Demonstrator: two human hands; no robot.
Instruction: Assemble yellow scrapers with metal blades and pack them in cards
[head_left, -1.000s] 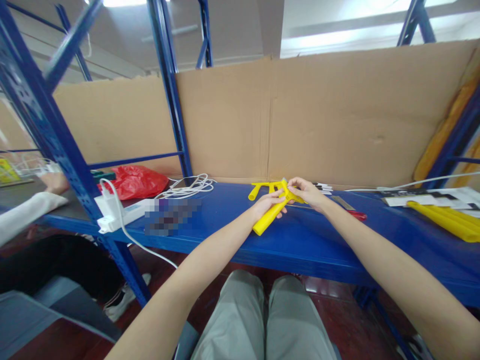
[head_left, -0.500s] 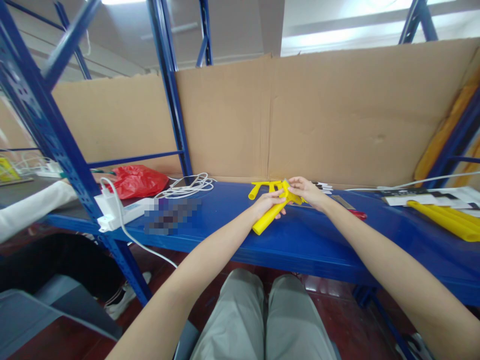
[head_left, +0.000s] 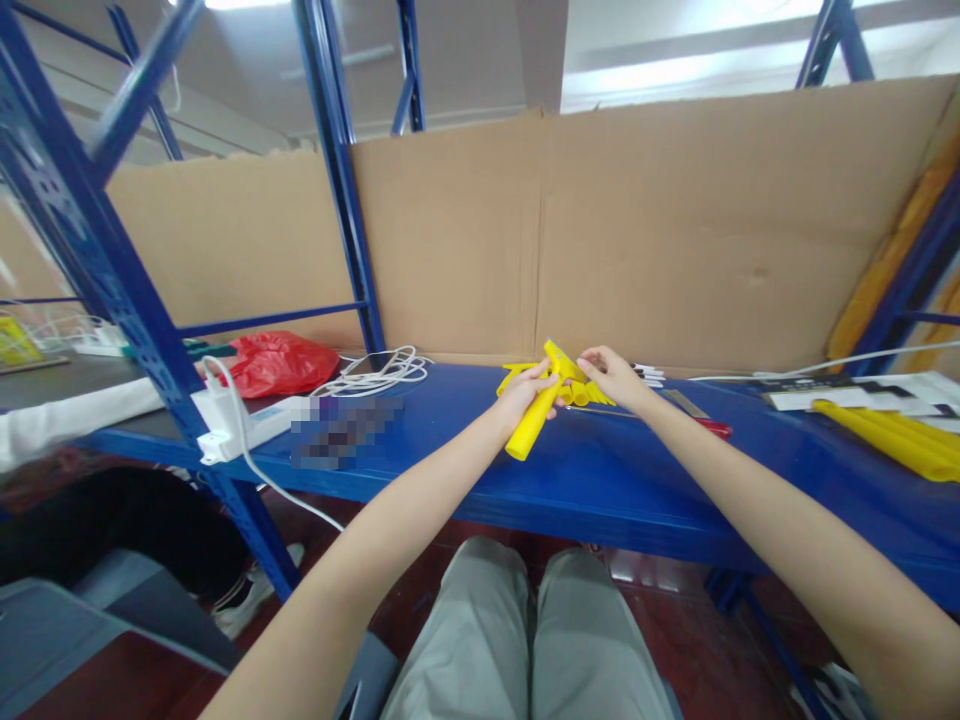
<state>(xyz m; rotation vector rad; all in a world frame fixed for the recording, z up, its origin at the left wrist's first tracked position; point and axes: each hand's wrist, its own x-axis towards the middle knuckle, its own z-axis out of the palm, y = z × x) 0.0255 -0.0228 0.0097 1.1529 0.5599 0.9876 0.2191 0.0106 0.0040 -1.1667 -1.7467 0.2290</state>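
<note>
Held in my left hand [head_left: 523, 390] is a yellow plastic handle [head_left: 531, 425] with a thick round grip and a flatter head angled at its top end. The grip points down toward me, and the head rises above my fingers. Just right of that head is my right hand [head_left: 611, 375], its thumb and fingertips pinched together; whatever may be between them is too small to make out. Behind and beneath both hands, several more yellow plastic pieces [head_left: 577, 394] lie on the blue shelf top [head_left: 450, 420], partly hidden by my fingers.
More yellow tubes [head_left: 892, 440] rest at the right beside black-and-white packets [head_left: 817, 395]. A red-handled tool [head_left: 712, 428] lies nearer. On the left are a white power strip [head_left: 262, 425], coiled cable [head_left: 390, 372], a red bag [head_left: 281, 363] and another person's sleeve [head_left: 82, 408].
The yellow handle has turned more upright in my left hand, its head now showing above the fingers. My right hand has come away slightly from the head.
</note>
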